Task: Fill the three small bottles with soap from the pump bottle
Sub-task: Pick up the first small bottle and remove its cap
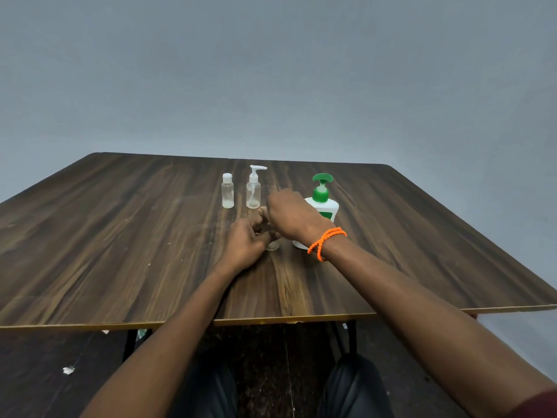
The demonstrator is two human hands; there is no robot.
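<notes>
Progress is early, by my reading. Both hands work on one small clear bottle [273, 243] standing on the table [120, 236] just left of the pump bottle [321, 212]. My left hand [245, 241] curls its fingers round the body of that bottle; my right hand [291, 217] sits over its top with fingers bent downward, and I cannot tell whether it pinches a cap or only covers the neck. I judge this the opening step.

Two small bottles remain untouched farther back: a flip-cap bottle [228, 191] and, just beside it, a small pump-top bottle [253, 188], both upright, capped and largely empty as far as I can see.

The pump bottle stands partly hidden behind my right wrist, which wears an orange bracelet [325, 241]. Nothing else crowds the bottles; scraps lie on the floor [68, 370].
</notes>
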